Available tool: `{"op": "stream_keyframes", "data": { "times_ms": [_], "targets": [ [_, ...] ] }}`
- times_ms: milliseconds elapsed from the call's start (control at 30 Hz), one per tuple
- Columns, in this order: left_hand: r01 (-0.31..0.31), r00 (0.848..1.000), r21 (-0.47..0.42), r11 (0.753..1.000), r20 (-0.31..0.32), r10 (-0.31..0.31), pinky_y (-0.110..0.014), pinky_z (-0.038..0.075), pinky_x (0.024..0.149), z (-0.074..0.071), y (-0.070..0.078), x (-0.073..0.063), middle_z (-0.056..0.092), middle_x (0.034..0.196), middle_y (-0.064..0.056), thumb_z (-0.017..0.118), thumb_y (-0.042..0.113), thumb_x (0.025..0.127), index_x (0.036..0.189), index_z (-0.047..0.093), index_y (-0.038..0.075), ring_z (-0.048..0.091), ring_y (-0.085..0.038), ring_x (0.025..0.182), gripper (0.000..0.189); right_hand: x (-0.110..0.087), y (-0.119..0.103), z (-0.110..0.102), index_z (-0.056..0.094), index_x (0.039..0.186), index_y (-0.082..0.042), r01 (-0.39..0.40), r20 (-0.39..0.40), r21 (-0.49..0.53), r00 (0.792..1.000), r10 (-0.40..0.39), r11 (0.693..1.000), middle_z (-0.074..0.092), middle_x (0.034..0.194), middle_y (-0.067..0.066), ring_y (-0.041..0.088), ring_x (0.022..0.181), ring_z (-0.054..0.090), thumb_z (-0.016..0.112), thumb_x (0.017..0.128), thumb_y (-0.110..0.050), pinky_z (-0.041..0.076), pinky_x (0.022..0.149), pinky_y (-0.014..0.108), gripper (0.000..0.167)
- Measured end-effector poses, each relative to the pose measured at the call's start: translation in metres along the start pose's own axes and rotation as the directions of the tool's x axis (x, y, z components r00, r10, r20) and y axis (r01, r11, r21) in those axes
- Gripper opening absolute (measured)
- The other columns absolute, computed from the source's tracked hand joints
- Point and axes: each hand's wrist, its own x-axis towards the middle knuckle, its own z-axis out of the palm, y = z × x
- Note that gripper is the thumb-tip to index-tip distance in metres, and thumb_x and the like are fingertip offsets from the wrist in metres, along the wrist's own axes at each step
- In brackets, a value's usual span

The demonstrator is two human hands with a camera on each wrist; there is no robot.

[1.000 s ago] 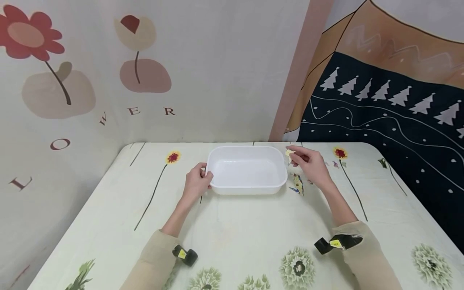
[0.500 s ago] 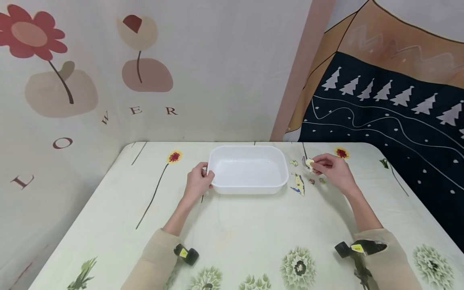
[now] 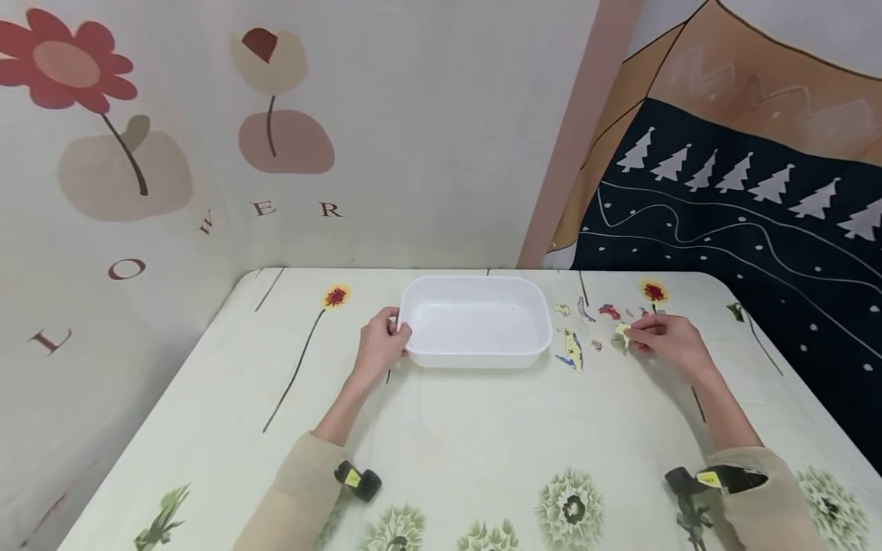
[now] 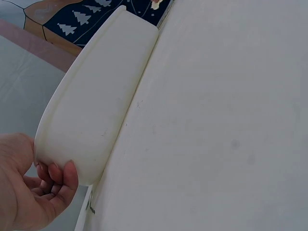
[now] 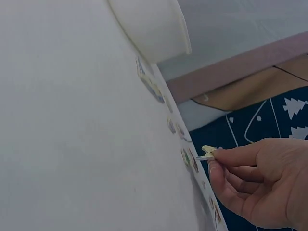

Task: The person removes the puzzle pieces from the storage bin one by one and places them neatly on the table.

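A white plastic tub [image 3: 475,321] stands near the table's back edge. My left hand [image 3: 381,343] grips its left end, thumb over the rim and fingers against the outer wall, as the left wrist view shows too. To the right of the tub my right hand [image 3: 670,344] pinches a small flat pale-yellow piece [image 5: 208,153] between thumb and fingertips, held above the table. Below and beside that hand lie several small colourful flat pieces, among them a red one [image 3: 609,311], a yellow-and-blue one [image 3: 570,350] and a small yellow one [image 3: 561,309].
A pale cloth [image 3: 468,436] printed with flowers covers the table. Behind it hangs a light curtain [image 3: 413,153] with flower prints, and to the right a dark cloth [image 3: 723,222] with white trees. Each wrist wears a black camera.
My right hand has moved right and a little nearer, away from the tub's right side, still pinching the pale-yellow piece. More small pieces now show. The left hand keeps its grip on the tub.
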Motion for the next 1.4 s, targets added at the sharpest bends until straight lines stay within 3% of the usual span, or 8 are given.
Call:
{"op": "stream_keyframes", "data": {
  "times_ms": [267,467,867,1133,1400],
  "targets": [
    [0.001,1.0,-0.005,1.0,-0.002,-0.001,-0.024,0.053,0.056,0.001,-0.001,0.001,0.049,0.082,-0.007,0.056,0.009,0.097,0.134,0.056,-0.003,0.055,-0.017,0.064,0.039,0.0,0.019,-0.008,0.059,0.117,0.014,-0.075,0.013,0.013,0.997,0.075,0.997,0.069,0.089,0.007,0.006,0.073,0.065,0.065,0.098,-0.022,0.056,0.065,0.02,0.041],
    [0.001,1.0,-0.001,1.0,0.003,-0.001,-0.025,0.053,0.057,0.001,-0.001,0.001,0.049,0.081,-0.007,0.056,0.009,0.097,0.135,0.056,-0.003,0.055,-0.017,0.064,0.04,0.003,0.025,-0.009,0.061,0.115,0.012,-0.089,0.006,-0.03,0.996,0.089,0.996,0.069,0.087,0.006,0.009,0.073,0.064,0.065,0.098,-0.024,0.054,0.061,0.021,0.04],
    [0.011,1.0,-0.002,1.0,0.006,-0.011,-0.025,0.054,0.058,0.002,-0.001,0.001,0.049,0.083,-0.007,0.056,0.011,0.098,0.135,0.056,-0.002,0.056,-0.017,0.065,0.039,-0.001,0.021,-0.006,0.063,0.11,0.012,-0.069,-0.049,-0.129,0.997,0.063,0.989,0.067,0.079,0.007,0.015,0.068,0.06,0.065,0.097,-0.018,0.048,0.056,0.024,0.032],
    [0.002,1.0,-0.013,1.0,0.006,-0.002,-0.024,0.053,0.057,0.002,-0.002,0.002,0.052,0.082,-0.007,0.058,0.024,0.103,0.134,0.056,-0.002,0.057,-0.015,0.062,0.041,-0.006,0.018,-0.008,0.064,0.108,0.012,-0.06,-0.085,-0.17,0.995,0.046,0.984,0.065,0.08,0.011,0.018,0.068,0.058,0.065,0.096,-0.014,0.048,0.055,0.026,0.028],
    [0.029,1.0,-0.031,0.999,-0.003,-0.029,-0.029,0.058,0.066,-0.002,0.0,0.0,0.056,0.087,-0.011,0.051,0.033,0.106,0.135,0.057,0.0,0.059,-0.018,0.069,0.044,-0.003,0.017,-0.008,0.063,0.114,0.01,-0.062,-0.095,-0.178,0.994,0.046,0.982,0.065,0.086,0.013,0.02,0.071,0.059,0.061,0.097,-0.017,0.047,0.056,0.026,0.032]
  ]
}}
